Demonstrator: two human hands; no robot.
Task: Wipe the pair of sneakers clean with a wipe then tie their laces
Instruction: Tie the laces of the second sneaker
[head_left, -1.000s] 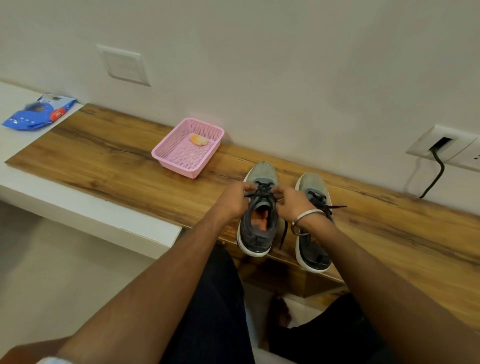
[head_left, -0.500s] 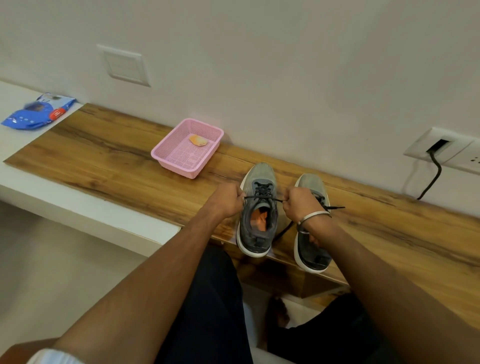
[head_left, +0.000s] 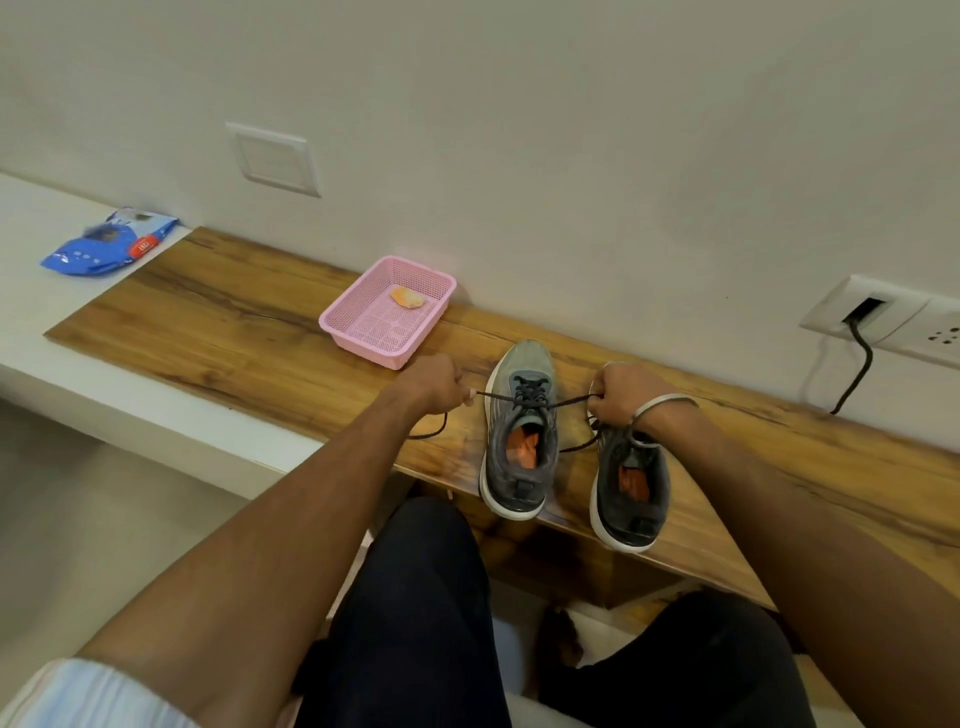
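Left sneaker (head_left: 521, 431) and right sneaker (head_left: 629, 486) side by side on the desk (head_left: 234, 332); left hand (head_left: 434, 387) and right hand (head_left: 621, 392) each pinch a lace (head_left: 530, 399) end, pulled taut across the left sneaker.

Both hands have drawn apart from over the tongue of the left sneaker (head_left: 521, 431). The left hand (head_left: 435, 385) now sits well out to that shoe's left, the right hand (head_left: 623, 393) out over the right sneaker (head_left: 630, 486), uncovering the left sneaker's lacing. The black lace (head_left: 524, 400), earlier bunched between the fists, now runs taut from one to the other, each hand pinching an end with slack trailing below.
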